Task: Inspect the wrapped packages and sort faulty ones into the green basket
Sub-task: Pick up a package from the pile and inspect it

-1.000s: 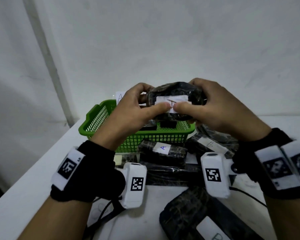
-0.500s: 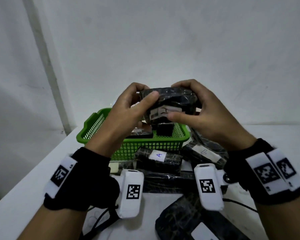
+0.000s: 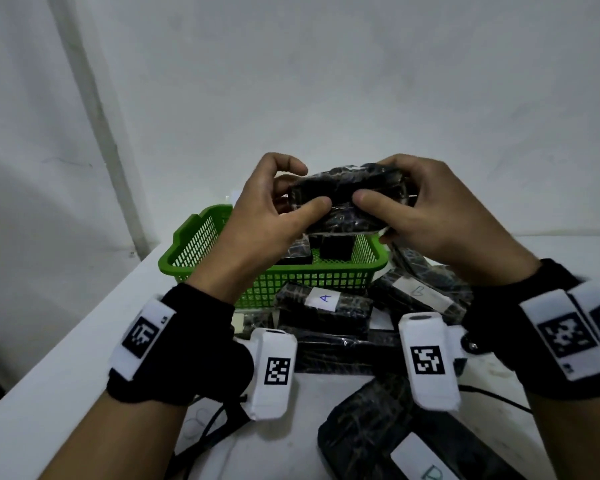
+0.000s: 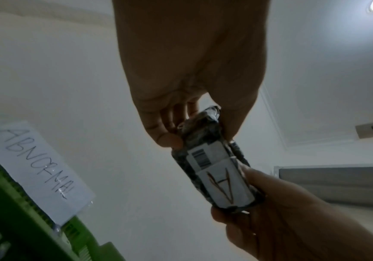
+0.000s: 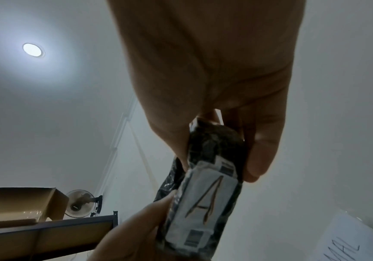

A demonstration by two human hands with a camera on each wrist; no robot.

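Observation:
Both hands hold one black plastic-wrapped package (image 3: 349, 199) in the air above the green basket (image 3: 201, 237). My left hand (image 3: 274, 206) grips its left end, thumb on the near face, fingers curled over the top. My right hand (image 3: 420, 209) grips the right end the same way. The package's white label marked A (image 4: 223, 183) faces downward and shows only in the wrist views (image 5: 205, 204). The basket holds a few dark packages (image 3: 336, 245) and carries a paper sign reading ABNORMAL (image 4: 35, 167).
Several more wrapped packages lie on the white table (image 3: 66, 348) in front of the basket: one labelled A (image 3: 323, 301), one to its right (image 3: 420, 292), and a large one at the near edge (image 3: 395, 448). A black cable (image 3: 208, 434) runs near my left wrist. A wall stands close behind.
The package has been rolled in my hands so its label, earlier facing me, now faces down. Both hands stayed above the basket, with thumbs shifted onto the dark wrap.

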